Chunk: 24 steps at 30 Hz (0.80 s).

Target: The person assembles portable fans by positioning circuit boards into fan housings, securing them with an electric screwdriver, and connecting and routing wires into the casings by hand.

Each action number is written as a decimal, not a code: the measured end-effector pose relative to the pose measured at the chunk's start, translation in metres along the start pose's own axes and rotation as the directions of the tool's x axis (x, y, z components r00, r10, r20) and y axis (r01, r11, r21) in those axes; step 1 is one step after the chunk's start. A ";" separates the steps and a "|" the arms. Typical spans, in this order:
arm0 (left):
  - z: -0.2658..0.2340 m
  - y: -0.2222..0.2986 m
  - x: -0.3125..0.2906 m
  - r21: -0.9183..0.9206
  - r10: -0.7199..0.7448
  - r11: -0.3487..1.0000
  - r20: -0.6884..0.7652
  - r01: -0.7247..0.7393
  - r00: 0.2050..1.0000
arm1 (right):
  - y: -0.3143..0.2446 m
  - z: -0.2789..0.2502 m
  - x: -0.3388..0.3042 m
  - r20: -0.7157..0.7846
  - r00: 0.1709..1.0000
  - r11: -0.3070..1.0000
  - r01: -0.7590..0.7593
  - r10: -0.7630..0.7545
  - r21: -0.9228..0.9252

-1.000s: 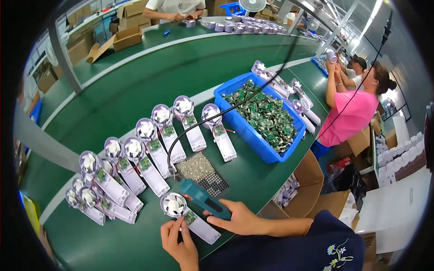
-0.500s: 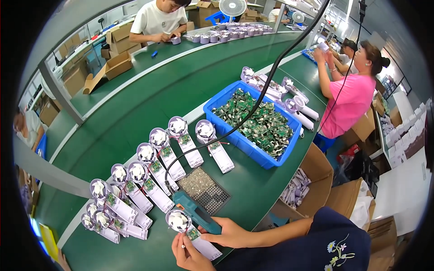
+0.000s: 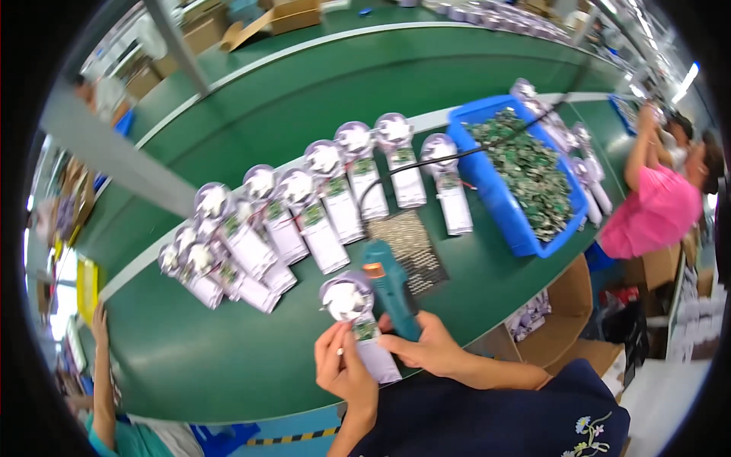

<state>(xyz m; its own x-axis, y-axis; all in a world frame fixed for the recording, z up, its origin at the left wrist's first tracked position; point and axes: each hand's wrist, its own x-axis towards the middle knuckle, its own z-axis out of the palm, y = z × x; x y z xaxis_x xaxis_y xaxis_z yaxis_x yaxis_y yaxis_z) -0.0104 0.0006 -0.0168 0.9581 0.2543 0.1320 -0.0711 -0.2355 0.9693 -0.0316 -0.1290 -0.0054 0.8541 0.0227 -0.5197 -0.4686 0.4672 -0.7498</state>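
Observation:
My left hand (image 3: 346,365) is closed on a handheld-fan half (image 3: 378,359) at the near table edge. This piece has a round lilac housing with white blades and a small green circuit board on its flat handle. My right hand (image 3: 430,346) grips a teal electric screwdriver (image 3: 390,286), its cable running off to the upper right. The screwdriver's head lies beside the round housing, and right-hand fingertips are close to the handle; blur hides whether they touch it. Just beyond is a perforated screw tray (image 3: 405,242) holding many small metal pieces.
Several similar fan halves (image 3: 324,247) lie in a slanting row on the green table (image 3: 228,358). A blue bin (image 3: 525,240) of circuit boards stands to the right, with a cardboard box (image 3: 571,301) below the edge. Co-workers are at the right (image 3: 647,206) and lower left (image 3: 106,388).
The view has swung left, so the table's contents sit farther right in it. A co-worker's arm shows more at the lower left. Both hands keep their holds.

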 end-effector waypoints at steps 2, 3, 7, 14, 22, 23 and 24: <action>-0.002 -0.006 -0.003 -0.039 -0.012 0.999 -0.012 0.012 1.000 | 0.005 -0.003 0.002 0.057 0.997 0.994 -0.050 0.044 0.099; -0.005 -0.007 -0.004 -0.051 -0.034 0.998 -0.021 0.033 0.999 | 0.006 -0.001 0.002 0.087 0.995 0.989 -0.068 0.057 0.135; -0.006 -0.008 -0.005 -0.049 -0.060 0.997 -0.019 0.060 0.998 | 0.005 0.000 0.003 0.044 0.999 1.000 0.010 -0.009 -0.018; 0.007 -0.008 -0.002 -0.015 0.014 1.000 -0.045 -0.015 0.999 | -0.002 -0.005 0.008 0.048 0.994 0.994 0.098 -0.096 -0.043; 0.000 -0.005 -0.002 0.123 0.108 0.987 -0.030 -0.103 0.994 | 0.011 -0.010 0.005 -0.085 0.994 0.938 0.041 -0.075 -0.345; 0.007 -0.009 -0.003 0.069 0.206 0.976 0.026 -0.207 0.978 | 0.012 -0.019 -0.002 -0.150 0.987 0.998 -0.054 0.052 -0.012; 0.015 -0.013 -0.003 -0.070 0.316 0.947 0.050 -0.313 0.947 | 0.019 -0.037 -0.008 -0.023 0.996 0.984 0.086 -0.083 0.158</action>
<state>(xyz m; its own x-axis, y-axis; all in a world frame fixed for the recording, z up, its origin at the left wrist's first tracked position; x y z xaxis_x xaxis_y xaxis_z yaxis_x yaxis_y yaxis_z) -0.0077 -0.0112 -0.0334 0.8990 0.1198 0.4213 -0.3861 -0.2374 0.8914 -0.0553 -0.1535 -0.0308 0.8848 -0.0362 -0.4645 -0.3521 0.6010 -0.7176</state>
